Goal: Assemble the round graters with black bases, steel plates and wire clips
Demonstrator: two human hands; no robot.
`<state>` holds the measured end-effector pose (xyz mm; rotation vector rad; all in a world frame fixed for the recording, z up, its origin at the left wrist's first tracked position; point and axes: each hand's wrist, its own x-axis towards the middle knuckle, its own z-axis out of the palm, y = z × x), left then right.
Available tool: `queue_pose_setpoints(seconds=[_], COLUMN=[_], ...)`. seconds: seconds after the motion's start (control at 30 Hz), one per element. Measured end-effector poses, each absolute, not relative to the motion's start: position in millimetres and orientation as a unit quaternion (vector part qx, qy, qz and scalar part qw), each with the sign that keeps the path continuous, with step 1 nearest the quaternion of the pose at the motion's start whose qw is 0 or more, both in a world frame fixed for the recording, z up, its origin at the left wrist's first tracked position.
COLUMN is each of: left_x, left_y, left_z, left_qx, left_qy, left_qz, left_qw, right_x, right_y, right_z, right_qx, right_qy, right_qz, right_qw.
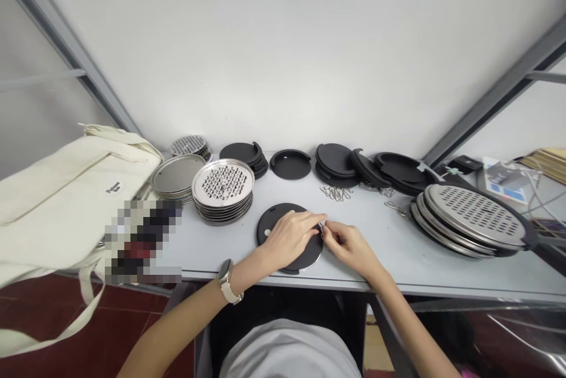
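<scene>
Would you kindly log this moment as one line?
left hand: on black disc; right hand: at small metal piece by disc's edge; wire clips: beyond disc

Your disc (305,255), lower centre, looks like smooth, matt black plastic with a glossy metal edge; the clip (322,227) at your fingertips is shiny metal wire; left of centre, your grater (223,183) is bright metal, rough across its face; your bag (88,189), far left, is matt cloth.

A grey table (371,219) carries black discs (276,217), perforated metal plates (223,182) and wire clips (336,193).
</scene>
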<state>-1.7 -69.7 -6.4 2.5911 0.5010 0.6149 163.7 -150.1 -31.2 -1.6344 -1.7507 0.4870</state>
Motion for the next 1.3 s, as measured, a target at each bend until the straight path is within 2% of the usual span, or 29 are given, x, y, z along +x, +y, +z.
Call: queue_pose_setpoints(seconds=[0.33,0.57,0.73,1.3], left_x=[-0.9,-0.9,-2.1,0.1], left_y=[-72.2,-73.8,-73.4,-70.5], left_z=[-4.5,-7.1,-7.3,-7.2], left_qx=[0.94,0.927,0.932,0.937], left_qy=[0.173,0.254,0.242,0.193], left_qz=[0.218,0.208,0.208,0.208], left_qw=[0.199,0.181,0.174,0.203], right_x=[170.2,164.4,164.8,164.2], right_y=[-155.1,-150.6,-149.4,-152.5], right_z=[-30.1,-28.5,-29.8,-30.4], right_qx=[-0.639,-0.641,-0.628,-0.627], right_qy=[-0.639,-0.667,-0.69,-0.684], right_qz=[0.158,0.167,0.179,0.158], right_qw=[0.398,0.341,0.312,0.339])
